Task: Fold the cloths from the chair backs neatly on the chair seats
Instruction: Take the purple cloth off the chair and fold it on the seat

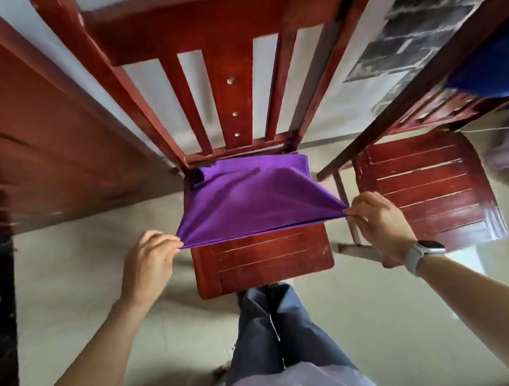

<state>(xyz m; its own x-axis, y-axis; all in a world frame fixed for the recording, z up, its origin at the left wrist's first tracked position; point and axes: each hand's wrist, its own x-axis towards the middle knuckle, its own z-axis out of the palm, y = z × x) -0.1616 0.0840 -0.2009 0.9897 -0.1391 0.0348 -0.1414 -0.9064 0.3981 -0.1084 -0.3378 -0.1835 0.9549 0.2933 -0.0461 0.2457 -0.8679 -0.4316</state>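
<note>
Purple cloth lies across the back half of the chair seat, its near corners pinched by left hand and right hand fingers. It looks light, limp, probably microfibre; corners are the best hold.

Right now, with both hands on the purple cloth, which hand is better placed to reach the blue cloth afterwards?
Right hand, likely. The blue cloth hangs on the neighbouring chair at the right; the left hand is across the purple cloth.
</note>
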